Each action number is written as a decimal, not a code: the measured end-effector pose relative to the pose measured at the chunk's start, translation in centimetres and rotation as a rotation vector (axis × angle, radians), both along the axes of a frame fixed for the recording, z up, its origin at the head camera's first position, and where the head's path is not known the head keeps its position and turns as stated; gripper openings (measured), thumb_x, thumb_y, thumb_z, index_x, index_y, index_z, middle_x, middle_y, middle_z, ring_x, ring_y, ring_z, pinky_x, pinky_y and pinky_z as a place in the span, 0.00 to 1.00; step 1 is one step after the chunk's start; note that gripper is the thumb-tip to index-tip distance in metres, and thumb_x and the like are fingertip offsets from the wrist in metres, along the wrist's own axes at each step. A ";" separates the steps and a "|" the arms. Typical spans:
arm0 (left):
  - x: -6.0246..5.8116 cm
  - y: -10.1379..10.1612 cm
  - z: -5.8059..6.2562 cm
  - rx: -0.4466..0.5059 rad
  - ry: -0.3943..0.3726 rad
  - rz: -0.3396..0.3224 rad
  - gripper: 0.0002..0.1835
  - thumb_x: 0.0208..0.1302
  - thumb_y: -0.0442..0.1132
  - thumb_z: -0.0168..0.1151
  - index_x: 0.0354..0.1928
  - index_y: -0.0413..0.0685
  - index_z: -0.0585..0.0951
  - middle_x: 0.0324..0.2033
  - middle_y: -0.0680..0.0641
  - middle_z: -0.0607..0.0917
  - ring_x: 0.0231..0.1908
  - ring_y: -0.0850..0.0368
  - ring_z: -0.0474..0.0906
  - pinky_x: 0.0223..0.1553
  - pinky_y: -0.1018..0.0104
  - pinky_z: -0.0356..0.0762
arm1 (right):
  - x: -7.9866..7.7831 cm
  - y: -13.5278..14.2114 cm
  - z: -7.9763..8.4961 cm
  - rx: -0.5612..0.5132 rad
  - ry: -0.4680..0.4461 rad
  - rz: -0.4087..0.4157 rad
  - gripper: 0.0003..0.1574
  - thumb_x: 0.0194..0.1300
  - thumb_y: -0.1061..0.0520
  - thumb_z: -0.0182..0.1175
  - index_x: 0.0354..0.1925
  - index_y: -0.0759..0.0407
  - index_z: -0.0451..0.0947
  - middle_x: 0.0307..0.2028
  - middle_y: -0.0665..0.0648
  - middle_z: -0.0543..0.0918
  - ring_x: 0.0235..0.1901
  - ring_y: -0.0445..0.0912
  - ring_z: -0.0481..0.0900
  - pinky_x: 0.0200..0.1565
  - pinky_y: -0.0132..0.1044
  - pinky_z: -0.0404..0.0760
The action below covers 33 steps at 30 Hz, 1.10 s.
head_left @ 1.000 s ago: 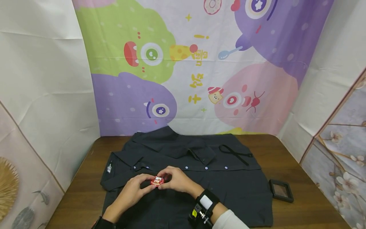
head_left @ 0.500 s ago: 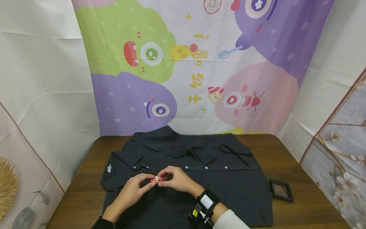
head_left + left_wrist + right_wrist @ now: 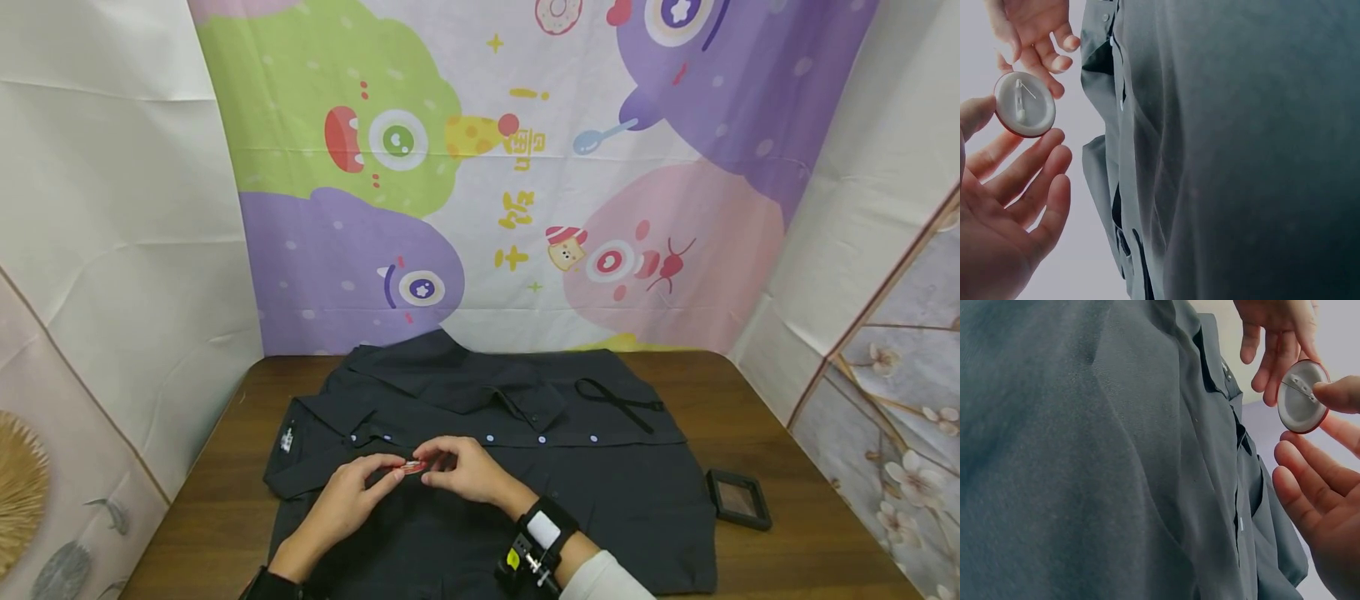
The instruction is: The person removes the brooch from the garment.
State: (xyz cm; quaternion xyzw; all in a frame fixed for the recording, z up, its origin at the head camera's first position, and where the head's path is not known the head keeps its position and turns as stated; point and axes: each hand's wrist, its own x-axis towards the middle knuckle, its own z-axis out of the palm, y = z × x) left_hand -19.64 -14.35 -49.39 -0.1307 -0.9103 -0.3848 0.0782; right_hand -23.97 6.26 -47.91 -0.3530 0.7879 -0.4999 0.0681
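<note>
A round red pin badge point(image 3: 412, 467) is held above a dark shirt point(image 3: 480, 533), nearly edge-on in the head view. My left hand point(image 3: 347, 498) pinches its left edge between thumb and fingers. My right hand point(image 3: 468, 473) is at the opposite edge, index finger against the rim. The right wrist view shows the right thumb point(image 3: 1338, 394) over the white back of the badge point(image 3: 1300, 415). A thin pin on that back point(image 3: 1029, 115) stands angled away from its bar in the left wrist view. The printed face is mostly hidden.
The shirt lies spread over the brown wooden table point(image 3: 195, 533), its row of pale buttons running crosswise. A black cord point(image 3: 618, 400) rests near its collar. To the right stands a small black frame point(image 3: 738, 500). A cartoon cloth point(image 3: 517, 183) hangs behind.
The badge has tipped from showing its printed face to nearly edge-on. My right thumb has drawn slightly away to the right, while the left hand has stayed almost still.
</note>
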 end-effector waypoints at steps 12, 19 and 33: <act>0.0 -0.2 -0.1 0.057 0.018 0.002 0.10 0.63 0.50 0.58 0.40 0.59 0.84 0.39 0.53 0.87 0.37 0.62 0.79 0.39 0.55 0.80 | 0.9 0.0 1.7 -0.018 -0.006 -0.007 0.17 0.56 0.68 0.62 0.46 0.68 0.77 0.38 0.67 0.84 0.31 0.51 0.79 0.34 0.36 0.80; 0.1 -0.2 0.2 0.082 -0.012 0.055 0.11 0.63 0.50 0.57 0.39 0.57 0.84 0.37 0.52 0.87 0.31 0.64 0.76 0.35 0.60 0.79 | 1.0 -0.1 1.6 -0.031 -0.011 -0.011 0.17 0.56 0.67 0.62 0.46 0.67 0.78 0.38 0.70 0.83 0.30 0.50 0.79 0.33 0.36 0.80; -0.1 -0.2 0.3 0.135 -0.046 0.076 0.10 0.63 0.47 0.58 0.37 0.53 0.85 0.31 0.52 0.87 0.30 0.64 0.78 0.33 0.62 0.80 | 1.1 -0.6 1.4 -0.040 -0.020 -0.055 0.14 0.56 0.65 0.63 0.43 0.68 0.79 0.34 0.66 0.85 0.30 0.47 0.80 0.32 0.31 0.79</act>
